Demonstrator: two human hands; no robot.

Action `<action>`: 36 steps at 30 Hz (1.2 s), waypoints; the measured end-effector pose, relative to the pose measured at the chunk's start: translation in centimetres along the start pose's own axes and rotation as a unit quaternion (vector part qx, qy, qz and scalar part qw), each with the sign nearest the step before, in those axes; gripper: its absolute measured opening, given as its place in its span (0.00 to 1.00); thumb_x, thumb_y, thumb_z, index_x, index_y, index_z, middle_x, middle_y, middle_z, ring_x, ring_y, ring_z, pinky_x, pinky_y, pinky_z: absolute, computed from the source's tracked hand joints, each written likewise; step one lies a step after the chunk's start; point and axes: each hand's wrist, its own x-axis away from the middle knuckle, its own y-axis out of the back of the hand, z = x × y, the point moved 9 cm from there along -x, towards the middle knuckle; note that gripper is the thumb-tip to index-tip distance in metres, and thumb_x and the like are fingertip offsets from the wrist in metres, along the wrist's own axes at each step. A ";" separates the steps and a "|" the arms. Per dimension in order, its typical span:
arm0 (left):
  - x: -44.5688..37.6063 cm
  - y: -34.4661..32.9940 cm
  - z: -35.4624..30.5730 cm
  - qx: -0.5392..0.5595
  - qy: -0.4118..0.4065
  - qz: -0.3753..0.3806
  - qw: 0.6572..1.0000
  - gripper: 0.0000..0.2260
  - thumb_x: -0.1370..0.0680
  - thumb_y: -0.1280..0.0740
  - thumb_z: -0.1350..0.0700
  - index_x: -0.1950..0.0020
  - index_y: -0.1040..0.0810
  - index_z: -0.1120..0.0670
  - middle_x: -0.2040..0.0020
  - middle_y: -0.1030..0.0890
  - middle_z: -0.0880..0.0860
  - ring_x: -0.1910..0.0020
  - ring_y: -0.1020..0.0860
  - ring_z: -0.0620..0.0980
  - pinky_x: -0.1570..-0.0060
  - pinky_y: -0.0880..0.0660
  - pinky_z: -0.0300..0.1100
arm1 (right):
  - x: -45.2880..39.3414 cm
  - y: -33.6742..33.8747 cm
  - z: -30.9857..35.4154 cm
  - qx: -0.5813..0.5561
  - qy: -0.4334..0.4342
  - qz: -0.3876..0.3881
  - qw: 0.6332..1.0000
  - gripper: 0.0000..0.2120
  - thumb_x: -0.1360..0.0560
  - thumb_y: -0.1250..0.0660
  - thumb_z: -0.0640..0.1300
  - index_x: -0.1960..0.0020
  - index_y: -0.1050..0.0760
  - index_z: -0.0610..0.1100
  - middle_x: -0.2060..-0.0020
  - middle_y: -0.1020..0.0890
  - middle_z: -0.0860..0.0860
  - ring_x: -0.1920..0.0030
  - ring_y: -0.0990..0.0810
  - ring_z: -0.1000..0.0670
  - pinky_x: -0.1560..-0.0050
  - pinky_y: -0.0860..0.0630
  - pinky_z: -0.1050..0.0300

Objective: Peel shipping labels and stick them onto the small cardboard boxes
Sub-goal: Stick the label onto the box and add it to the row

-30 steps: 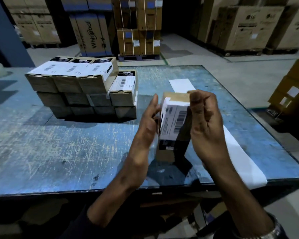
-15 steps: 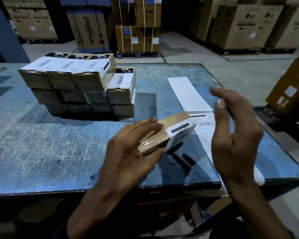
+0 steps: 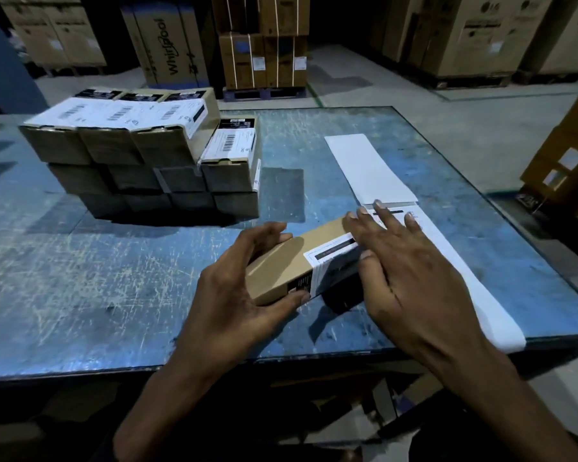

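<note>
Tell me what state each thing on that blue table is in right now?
Box in hand: lying tilted, label wrapped over one end.
Left hand: grips the box.
Right hand: fingers straight, over the labelled end.
Label strip: flat along the table, far part blank.
Stacked boxes: piled in layers, top ones labelled.
Table: scratched.

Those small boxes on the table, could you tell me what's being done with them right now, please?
A person is labelling them. The left hand grips one box lying on the blue table, a white label already wrapped over its right end. The right hand lies flat with straight fingers over that end and the label strip beside it. A stack of labelled boxes stands at the far left.
</note>
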 end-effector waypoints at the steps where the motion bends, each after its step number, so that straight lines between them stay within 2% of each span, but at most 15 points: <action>1: -0.1 0.1 0.1 0.002 0.003 0.000 1.000 0.37 0.32 0.13 0.56 0.26 0.25 0.52 0.34 0.17 0.43 0.32 0.20 0.38 0.34 0.22 0.40 | -0.1 -0.1 0.6 0.003 -0.002 0.006 1.000 0.35 0.21 0.55 0.55 0.17 0.33 0.49 0.17 0.35 0.55 0.16 0.46 0.59 0.15 0.51 0.53; 3: -0.2 0.0 0.3 0.011 0.004 0.008 1.000 0.37 0.31 0.13 0.57 0.26 0.26 0.53 0.34 0.16 0.45 0.33 0.20 0.38 0.35 0.23 0.36 | 0.3 -0.6 2.8 0.010 0.034 0.016 0.999 0.34 0.19 0.54 0.54 0.16 0.37 0.46 0.16 0.39 0.53 0.15 0.48 0.58 0.15 0.50 0.52; 6: -0.2 0.1 0.3 0.019 -0.003 0.020 1.000 0.35 0.30 0.17 0.60 0.26 0.27 0.54 0.34 0.17 0.45 0.33 0.20 0.38 0.37 0.23 0.34 | 1.5 -2.9 5.3 0.055 0.134 0.046 0.988 0.31 0.15 0.51 0.53 0.14 0.44 0.45 0.14 0.42 0.51 0.14 0.50 0.55 0.15 0.50 0.46; 8: -0.3 0.0 0.5 0.012 -0.008 0.027 1.000 0.36 0.30 0.15 0.60 0.26 0.27 0.54 0.34 0.17 0.46 0.34 0.19 0.39 0.38 0.23 0.34 | 1.3 -3.5 4.1 0.083 0.131 0.048 0.987 0.30 0.13 0.53 0.57 0.13 0.47 0.48 0.14 0.43 0.54 0.15 0.50 0.55 0.16 0.49 0.43; 11: -0.5 0.2 0.8 0.001 0.000 0.022 1.000 0.37 0.33 0.13 0.56 0.28 0.24 0.53 0.36 0.15 0.45 0.36 0.18 0.38 0.38 0.23 0.34 | 0.2 -3.2 2.1 0.074 0.104 0.052 0.990 0.27 0.12 0.56 0.58 0.15 0.44 0.53 0.15 0.42 0.57 0.15 0.50 0.58 0.16 0.50 0.45; 13: -0.8 0.4 1.0 0.019 0.018 0.006 1.000 0.30 0.33 0.13 0.54 0.34 0.20 0.52 0.40 0.14 0.44 0.39 0.16 0.41 0.40 0.21 0.36 | -0.6 -2.5 0.8 0.038 0.082 0.049 0.995 0.27 0.12 0.57 0.59 0.16 0.40 0.54 0.16 0.40 0.59 0.16 0.50 0.60 0.16 0.52 0.47; 16: -1.2 1.1 3.1 0.155 0.134 -0.058 0.977 0.16 0.33 0.15 0.56 0.49 0.14 0.55 0.49 0.11 0.51 0.49 0.13 0.50 0.50 0.17 0.46 | -1.4 -0.2 0.0 -0.037 0.068 -0.018 0.997 0.26 0.12 0.52 0.58 0.21 0.28 0.51 0.21 0.28 0.56 0.18 0.40 0.58 0.18 0.45 0.49; 19: -1.8 0.5 4.8 0.240 0.225 -0.050 0.943 0.12 0.33 0.18 0.53 0.56 0.14 0.58 0.58 0.12 0.58 0.61 0.17 0.54 0.58 0.21 0.45 | -1.3 0.5 1.5 -0.057 0.104 -0.041 0.992 0.22 0.11 0.46 0.55 0.23 0.26 0.48 0.25 0.24 0.55 0.20 0.36 0.56 0.20 0.42 0.53; 22: -2.5 0.5 5.2 0.235 0.232 -0.029 0.944 0.08 0.28 0.20 0.55 0.60 0.14 0.58 0.61 0.13 0.59 0.63 0.19 0.51 0.60 0.23 0.41 | -1.2 -2.1 3.8 0.008 0.150 0.012 0.989 0.26 0.11 0.52 0.58 0.20 0.30 0.49 0.22 0.27 0.54 0.18 0.37 0.54 0.18 0.44 0.50; 24: -2.7 0.7 5.7 0.202 0.237 -0.021 0.950 0.09 0.24 0.22 0.54 0.59 0.12 0.59 0.62 0.13 0.58 0.65 0.19 0.49 0.63 0.25 0.39 | -1.4 -4.0 4.4 0.088 0.157 0.054 0.982 0.33 0.12 0.62 0.61 0.17 0.36 0.49 0.18 0.33 0.53 0.16 0.41 0.53 0.17 0.44 0.45; 26: -2.8 0.8 6.3 0.187 0.244 -0.008 0.952 0.10 0.22 0.23 0.53 0.57 0.10 0.59 0.61 0.12 0.59 0.64 0.19 0.48 0.64 0.26 0.39 | -1.5 -5.0 4.3 0.126 0.164 0.085 0.975 0.34 0.13 0.65 0.62 0.14 0.42 0.49 0.15 0.39 0.52 0.14 0.47 0.52 0.16 0.47 0.44; 29: -3.0 1.0 6.7 0.186 0.244 0.005 0.952 0.10 0.22 0.23 0.52 0.53 0.10 0.59 0.57 0.12 0.61 0.61 0.17 0.52 0.60 0.25 0.43 | -1.1 -5.2 4.2 0.129 0.218 0.104 0.962 0.31 0.12 0.59 0.64 0.13 0.45 0.52 0.15 0.41 0.53 0.14 0.46 0.50 0.16 0.45 0.45; 31: -3.0 1.1 6.8 0.191 0.243 -0.004 0.951 0.11 0.23 0.22 0.51 0.53 0.10 0.60 0.57 0.12 0.61 0.61 0.17 0.54 0.59 0.25 0.43 | -0.8 -5.1 3.7 0.108 0.252 0.107 0.956 0.30 0.12 0.53 0.63 0.14 0.44 0.52 0.15 0.39 0.54 0.15 0.43 0.51 0.17 0.43 0.45; 34: -2.8 1.1 6.9 0.193 0.252 -0.012 0.948 0.11 0.23 0.22 0.52 0.54 0.10 0.60 0.59 0.12 0.61 0.64 0.17 0.51 0.65 0.25 0.40 | -0.3 -4.6 2.8 0.068 0.292 0.103 0.948 0.27 0.11 0.44 0.55 0.14 0.41 0.50 0.16 0.38 0.53 0.15 0.43 0.52 0.17 0.42 0.46; 36: -2.7 1.1 7.0 0.190 0.259 -0.009 0.947 0.11 0.23 0.22 0.51 0.55 0.10 0.60 0.59 0.12 0.61 0.64 0.16 0.53 0.64 0.24 0.41 | -0.1 -4.4 2.1 0.050 0.307 0.127 0.942 0.28 0.12 0.38 0.48 0.14 0.41 0.51 0.15 0.39 0.54 0.15 0.45 0.54 0.16 0.44 0.48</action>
